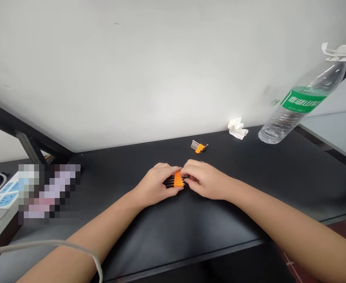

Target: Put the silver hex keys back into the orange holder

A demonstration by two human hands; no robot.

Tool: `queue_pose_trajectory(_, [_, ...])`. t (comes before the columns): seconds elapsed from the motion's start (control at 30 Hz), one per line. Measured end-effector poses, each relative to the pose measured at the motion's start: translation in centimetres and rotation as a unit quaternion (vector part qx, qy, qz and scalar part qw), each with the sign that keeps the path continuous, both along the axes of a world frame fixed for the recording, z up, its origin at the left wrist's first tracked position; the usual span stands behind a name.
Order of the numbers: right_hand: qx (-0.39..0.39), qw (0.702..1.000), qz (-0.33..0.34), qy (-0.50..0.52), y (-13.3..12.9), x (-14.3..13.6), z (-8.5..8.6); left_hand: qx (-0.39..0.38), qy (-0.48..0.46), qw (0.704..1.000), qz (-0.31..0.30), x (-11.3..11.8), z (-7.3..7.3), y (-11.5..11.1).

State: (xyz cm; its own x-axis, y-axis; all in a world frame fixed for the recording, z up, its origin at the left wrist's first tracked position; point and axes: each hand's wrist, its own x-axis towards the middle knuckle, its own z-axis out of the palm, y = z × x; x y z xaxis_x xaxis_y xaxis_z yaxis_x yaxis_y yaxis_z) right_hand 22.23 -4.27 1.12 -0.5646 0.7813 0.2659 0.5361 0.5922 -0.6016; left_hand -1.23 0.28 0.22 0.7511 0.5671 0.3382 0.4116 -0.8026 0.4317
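My left hand (pixel 155 184) is closed around an orange hex key holder (pixel 178 179), thumb along its near edge and fingers along its far edge. Several dark hex keys (pixel 169 181) stick out of the holder to the left, partly covered by the palm. My right hand (pixel 204 177) meets the holder's right side, fingertips pinched on a dark hex key (pixel 185 177) there; most of that key is hidden. Beyond the hands lies a second orange holder (pixel 200 148), its row of hex keys pointing up and left.
A crumpled white tissue (pixel 238 129) lies by the wall. A plastic water bottle (pixel 301 100) with a green label stands at the back right. At the left are a white power strip (pixel 6 192) and a blurred-out item (pixel 52 190). A pale cable (pixel 57 243) crosses my left forearm.
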Motion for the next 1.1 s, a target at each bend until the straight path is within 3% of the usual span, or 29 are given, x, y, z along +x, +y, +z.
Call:
queue_pose_trajectory(0.17, [-0.055,0.997,-0.027,0.050,0.4,-0.1,-0.3,0.011,0.011,1.000,0.009,-0.2,0.0,0.2])
queue_pose_trajectory(0.3, [0.006,0.990,-0.116,-0.075,1.7,2.4,0.3,0.000,0.019,0.999,0.036,-0.7,-0.5,0.6])
queue_pose_trajectory(0.4, [-0.007,0.975,-0.150,-0.164,2.4,3.9,0.5,-0.013,0.026,0.999,0.036,-0.9,-0.8,0.8])
queue_pose_trajectory(0.63, [-0.007,0.966,-0.146,-0.215,2.7,3.9,-0.2,-0.006,0.026,0.999,0.023,-0.8,-0.6,0.9])
queue_pose_trajectory(1.1, [0.027,0.964,-0.145,-0.221,3.1,3.9,-0.7,-0.004,0.031,0.999,0.024,-0.6,-0.5,0.8])
